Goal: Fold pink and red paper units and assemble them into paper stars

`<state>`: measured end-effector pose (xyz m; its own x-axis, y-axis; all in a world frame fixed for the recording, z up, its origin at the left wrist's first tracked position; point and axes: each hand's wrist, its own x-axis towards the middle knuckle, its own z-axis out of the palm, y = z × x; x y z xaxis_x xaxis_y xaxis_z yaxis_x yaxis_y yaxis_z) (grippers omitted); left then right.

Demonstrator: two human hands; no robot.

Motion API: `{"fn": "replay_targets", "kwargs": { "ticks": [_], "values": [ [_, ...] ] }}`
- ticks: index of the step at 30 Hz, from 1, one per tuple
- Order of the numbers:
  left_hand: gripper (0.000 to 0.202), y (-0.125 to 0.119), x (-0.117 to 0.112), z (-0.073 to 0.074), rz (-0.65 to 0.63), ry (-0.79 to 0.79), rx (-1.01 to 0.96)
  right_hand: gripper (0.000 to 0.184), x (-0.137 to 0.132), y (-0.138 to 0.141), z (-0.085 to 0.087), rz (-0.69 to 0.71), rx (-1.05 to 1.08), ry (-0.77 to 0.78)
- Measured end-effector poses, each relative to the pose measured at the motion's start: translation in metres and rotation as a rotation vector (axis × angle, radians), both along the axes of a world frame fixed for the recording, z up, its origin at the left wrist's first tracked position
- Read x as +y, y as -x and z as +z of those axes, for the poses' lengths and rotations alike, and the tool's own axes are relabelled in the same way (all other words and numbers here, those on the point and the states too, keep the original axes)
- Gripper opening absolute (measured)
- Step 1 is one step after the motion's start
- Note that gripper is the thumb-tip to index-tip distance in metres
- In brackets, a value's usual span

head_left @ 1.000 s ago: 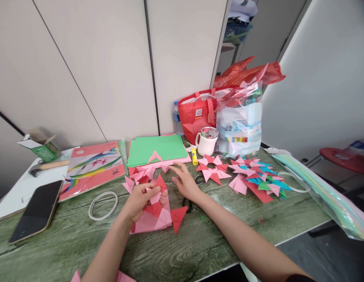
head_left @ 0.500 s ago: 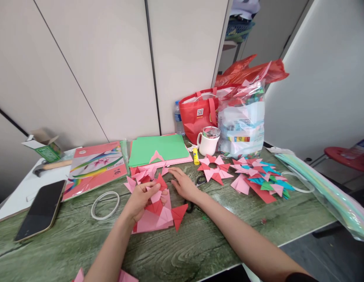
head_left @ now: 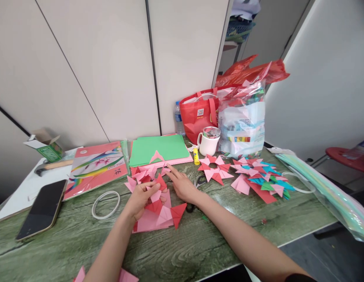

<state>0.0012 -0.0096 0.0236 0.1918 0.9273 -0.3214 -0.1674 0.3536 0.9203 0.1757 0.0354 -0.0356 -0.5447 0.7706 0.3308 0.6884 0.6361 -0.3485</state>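
My left hand (head_left: 141, 200) is closed on a pink and red folded paper piece (head_left: 158, 209) that rests partly on the green wood-grain table (head_left: 176, 250). My right hand (head_left: 182, 186) lies just right of it, fingers stretched out, the fingertips touching a small pink folded unit (head_left: 164, 169) in the pile of pink and red folded units (head_left: 143, 174). A stack of green and pink paper sheets (head_left: 160, 149) lies behind that pile. Black scissors (head_left: 196, 184) show partly under my right wrist.
A phone (head_left: 42, 209) and a white ring (head_left: 105, 204) lie at left, beside a coloured paper pack (head_left: 95, 166). A finished pink-red star (head_left: 214, 168), a multicoloured star heap (head_left: 260, 180), a glue stick (head_left: 194, 156), a mug (head_left: 208, 141), a red bag (head_left: 198, 115) and a plastic bag (head_left: 242, 123) sit right.
My right hand has slid left and forward along the table toward the pile of folded units, its fingertips now at a small pink piece. My left hand keeps its hold.
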Motion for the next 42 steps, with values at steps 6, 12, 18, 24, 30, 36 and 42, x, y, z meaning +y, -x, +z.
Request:
{"fn": "replay_targets", "kwargs": {
  "ticks": [6,12,18,24,30,36,42],
  "values": [
    [0.031,0.002,0.001,0.000,-0.016,-0.013,0.007,0.077,-0.004,0.001,0.006,0.000,-0.122,-0.020],
    [0.030,0.002,0.001,0.000,-0.033,-0.033,0.010,0.062,-0.008,0.009,0.013,-0.056,-0.277,-0.128],
    [0.029,0.003,0.001,-0.001,-0.085,-0.031,0.056,0.050,0.012,0.014,0.020,0.004,-0.303,-0.296],
    [0.028,0.004,-0.007,0.003,-0.273,-0.060,0.031,0.024,0.022,0.014,0.020,-0.065,-0.301,-0.167],
    [0.034,0.003,-0.011,0.005,-0.419,-0.086,0.039,0.022,0.029,0.016,0.015,-0.070,-0.277,-0.066],
    [0.032,0.009,-0.007,0.001,-0.507,-0.107,0.037,0.031,0.043,0.016,0.011,-0.072,-0.252,0.014],
    [0.034,0.014,-0.008,-0.004,-0.535,-0.106,-0.069,0.039,0.045,0.028,0.042,-0.010,-0.169,-0.005]
  ]
}}
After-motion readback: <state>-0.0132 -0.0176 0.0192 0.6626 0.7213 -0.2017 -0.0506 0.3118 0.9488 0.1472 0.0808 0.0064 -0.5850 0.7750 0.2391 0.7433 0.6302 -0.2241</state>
